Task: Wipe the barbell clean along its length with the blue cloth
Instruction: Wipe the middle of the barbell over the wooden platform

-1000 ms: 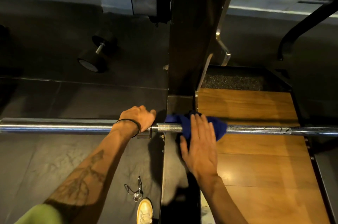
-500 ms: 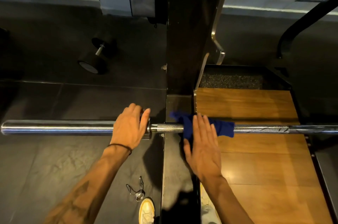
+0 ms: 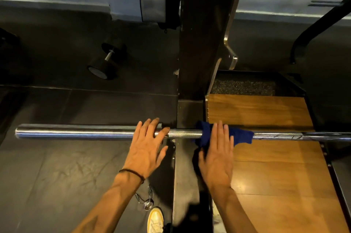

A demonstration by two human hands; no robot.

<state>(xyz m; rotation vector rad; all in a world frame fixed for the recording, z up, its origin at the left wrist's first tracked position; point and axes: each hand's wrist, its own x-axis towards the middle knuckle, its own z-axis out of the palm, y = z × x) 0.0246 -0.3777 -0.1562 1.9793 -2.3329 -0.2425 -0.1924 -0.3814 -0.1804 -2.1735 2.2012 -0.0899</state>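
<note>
At left, our left hand [image 3: 147, 149] lay flat on the barbell [image 3: 76, 132] at its sleeve collar, fingers [image 3: 150, 128] spread. Rightward, our right hand [image 3: 218, 154], fingers straight and together, pressed the blue cloth [image 3: 241, 135] onto the shaft. We judged the steel stiff, heavy, slick; the cloth soft.
</note>
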